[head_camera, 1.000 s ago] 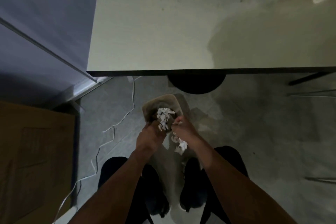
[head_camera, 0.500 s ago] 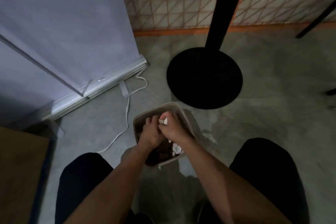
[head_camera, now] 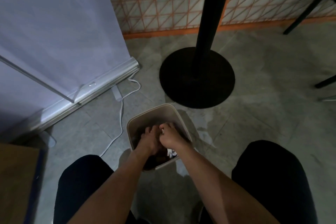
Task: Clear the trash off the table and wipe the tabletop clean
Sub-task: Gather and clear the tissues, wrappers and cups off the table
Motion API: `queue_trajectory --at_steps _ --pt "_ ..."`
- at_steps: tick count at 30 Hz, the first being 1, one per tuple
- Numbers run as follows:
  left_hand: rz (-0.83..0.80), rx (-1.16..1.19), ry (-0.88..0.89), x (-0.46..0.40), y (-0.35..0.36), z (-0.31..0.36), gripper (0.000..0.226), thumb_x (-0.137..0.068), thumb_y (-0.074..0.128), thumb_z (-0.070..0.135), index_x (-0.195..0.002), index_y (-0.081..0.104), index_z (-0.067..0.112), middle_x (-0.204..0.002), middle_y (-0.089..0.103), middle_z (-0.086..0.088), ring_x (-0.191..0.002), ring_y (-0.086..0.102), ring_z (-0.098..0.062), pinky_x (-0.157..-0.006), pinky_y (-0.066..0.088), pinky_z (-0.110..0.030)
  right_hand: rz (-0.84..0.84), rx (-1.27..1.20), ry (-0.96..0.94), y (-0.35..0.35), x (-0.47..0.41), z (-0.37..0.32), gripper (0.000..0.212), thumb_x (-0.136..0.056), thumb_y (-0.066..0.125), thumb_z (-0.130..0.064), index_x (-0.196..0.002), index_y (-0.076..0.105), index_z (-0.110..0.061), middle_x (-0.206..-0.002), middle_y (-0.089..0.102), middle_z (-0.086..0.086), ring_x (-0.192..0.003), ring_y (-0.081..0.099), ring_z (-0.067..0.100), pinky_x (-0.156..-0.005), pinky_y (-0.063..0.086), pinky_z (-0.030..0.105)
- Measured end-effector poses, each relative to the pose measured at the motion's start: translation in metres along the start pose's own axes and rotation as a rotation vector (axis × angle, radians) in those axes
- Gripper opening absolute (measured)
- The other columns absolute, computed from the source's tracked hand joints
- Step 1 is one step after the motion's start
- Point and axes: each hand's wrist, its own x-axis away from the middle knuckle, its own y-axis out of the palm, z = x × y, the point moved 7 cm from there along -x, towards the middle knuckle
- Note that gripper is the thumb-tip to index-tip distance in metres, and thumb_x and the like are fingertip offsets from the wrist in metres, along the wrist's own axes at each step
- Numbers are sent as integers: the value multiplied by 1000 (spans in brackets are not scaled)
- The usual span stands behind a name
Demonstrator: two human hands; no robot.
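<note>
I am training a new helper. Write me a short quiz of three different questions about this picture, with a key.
1. True or false: both hands are inside the bin.
2. Which lies on the floor left of the bin? A) white cable B) broom C) bottle
3. Fill in: behind the bin stands a black pole on a round ____.

Key: 1 true: left hand and right hand reach in, over white paper. 2 A. 3 base.

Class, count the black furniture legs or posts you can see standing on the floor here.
3: a thick post on a round base at centre, a slanted leg top right, another leg at the right edge. More may lie outside view.
</note>
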Motion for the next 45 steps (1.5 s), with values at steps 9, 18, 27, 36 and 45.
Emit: queue_trajectory --at_steps 9,18,27,36,45 --pt "-3 -176 77 6 -13 9 101 -82 79 26 -160 15 29 -161 25 -13 -142 35 -40 -117 33 -44 6 159 -7 -9 8 1 52 -91 55 -36 -142 46 -29 -156 30 -2 -140 38 29 -114 34 47" --pt "4 -141 59 75 -61 29 95 -86 75 41 -160 18 23 -160 30 -12 -146 31 -35 -119 29 -41 48 15 -6 -58 60 -18 45 -87 51 -19 -130 59 -28 -133 61 5 -121 58 26 -103 46 34" --pt "-53 -19 42 261 -163 88 80 -84 67 48 -153 37 22 -153 43 -8 -132 49 -35 -106 45 -41 93 -82 52 -169 250 -111 29 -96 54 -14 -123 64 -17 -121 66 4 -109 63 24 -85 45 27" --pt "25 154 183 400 -291 165 77 -78 62 58 -148 35 43 -150 45 2 -133 48 -25 -106 48 -44 128 -134 68 -281 397 -211 56 -93 66 -25 -144 46 -25 -143 49 3 -124 53 22 -96 40 25" --pt "197 218 384 483 -407 238 64 -94 68 37 -151 38 35 -156 34 6 -140 40 -16 -110 35 -27 342 -215 -33 -370 485 -294 61 -89 69 -30 -144 43 -34 -147 46 0 -129 49 19 -106 44 38"
